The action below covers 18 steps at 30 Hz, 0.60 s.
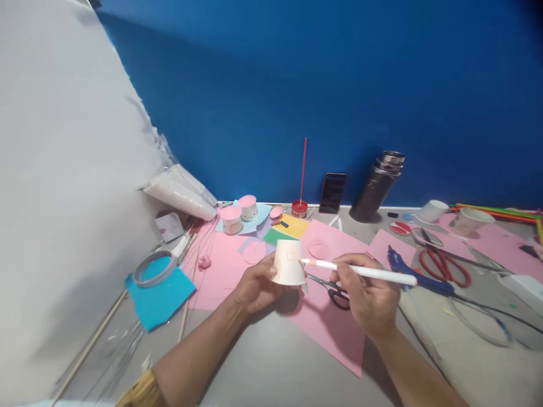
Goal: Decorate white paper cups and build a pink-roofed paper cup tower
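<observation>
My left hand (257,287) is closed round a small white paper cup (288,263), held upside down above the grey table. My right hand (368,294) grips a white pen (365,272) with an orange tip, and that tip touches the cup's side where faint orange marks show. Under both hands lies a pink paper sheet (331,333). Black-handled scissors (335,289) lie on the sheet just behind my right hand.
A blue glue gun (418,276) and red scissors (445,265) lie to the right. A tape roll (153,268) rests on blue paper at left. Stacked cups (182,195), pink-topped cups (240,215), a phone (332,192) and a flask (377,186) stand by the blue wall.
</observation>
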Each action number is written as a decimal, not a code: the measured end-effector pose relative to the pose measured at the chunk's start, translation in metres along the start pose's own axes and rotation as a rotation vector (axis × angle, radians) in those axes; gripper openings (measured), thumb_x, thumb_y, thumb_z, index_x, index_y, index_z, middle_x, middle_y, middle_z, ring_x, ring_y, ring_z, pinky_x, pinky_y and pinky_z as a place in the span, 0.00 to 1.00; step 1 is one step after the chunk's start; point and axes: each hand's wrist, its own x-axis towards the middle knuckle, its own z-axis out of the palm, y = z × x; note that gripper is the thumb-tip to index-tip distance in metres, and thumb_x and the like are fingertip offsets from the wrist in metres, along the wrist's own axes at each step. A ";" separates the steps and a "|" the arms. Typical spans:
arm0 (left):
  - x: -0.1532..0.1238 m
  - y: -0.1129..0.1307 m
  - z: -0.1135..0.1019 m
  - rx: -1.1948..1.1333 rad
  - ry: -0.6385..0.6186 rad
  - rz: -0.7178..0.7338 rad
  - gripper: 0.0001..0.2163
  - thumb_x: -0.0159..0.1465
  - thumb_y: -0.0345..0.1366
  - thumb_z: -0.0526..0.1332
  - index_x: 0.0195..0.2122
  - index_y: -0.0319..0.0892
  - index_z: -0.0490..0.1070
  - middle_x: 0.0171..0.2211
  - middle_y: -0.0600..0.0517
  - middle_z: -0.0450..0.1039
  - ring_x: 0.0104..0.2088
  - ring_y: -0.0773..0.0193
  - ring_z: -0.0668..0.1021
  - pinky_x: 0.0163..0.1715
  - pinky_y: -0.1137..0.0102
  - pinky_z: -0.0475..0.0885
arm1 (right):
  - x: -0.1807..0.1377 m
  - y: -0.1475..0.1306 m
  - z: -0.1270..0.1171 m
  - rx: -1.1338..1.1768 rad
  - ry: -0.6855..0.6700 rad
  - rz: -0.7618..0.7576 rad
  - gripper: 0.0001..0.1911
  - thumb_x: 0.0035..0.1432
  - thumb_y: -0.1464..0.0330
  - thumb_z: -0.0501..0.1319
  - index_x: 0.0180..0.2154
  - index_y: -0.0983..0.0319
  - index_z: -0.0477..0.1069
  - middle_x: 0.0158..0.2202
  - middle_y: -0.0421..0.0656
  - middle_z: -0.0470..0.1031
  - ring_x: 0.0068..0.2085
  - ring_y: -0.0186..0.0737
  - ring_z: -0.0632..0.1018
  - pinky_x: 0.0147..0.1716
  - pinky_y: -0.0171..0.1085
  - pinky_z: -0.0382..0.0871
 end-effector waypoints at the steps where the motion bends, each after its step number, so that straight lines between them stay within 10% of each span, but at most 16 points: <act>1: 0.000 0.000 -0.001 -0.003 0.001 -0.004 0.23 0.56 0.30 0.64 0.54 0.34 0.75 0.46 0.38 0.80 0.44 0.47 0.82 0.44 0.58 0.75 | 0.000 0.000 0.000 -0.004 0.004 0.002 0.05 0.65 0.69 0.64 0.34 0.60 0.77 0.21 0.36 0.77 0.18 0.31 0.75 0.16 0.26 0.68; 18: -0.001 0.001 -0.002 -0.025 0.002 -0.031 0.24 0.55 0.29 0.65 0.55 0.33 0.74 0.47 0.37 0.81 0.45 0.47 0.83 0.46 0.59 0.73 | 0.000 0.004 -0.002 0.001 -0.003 0.043 0.09 0.66 0.65 0.64 0.33 0.60 0.77 0.21 0.38 0.76 0.19 0.32 0.74 0.17 0.29 0.68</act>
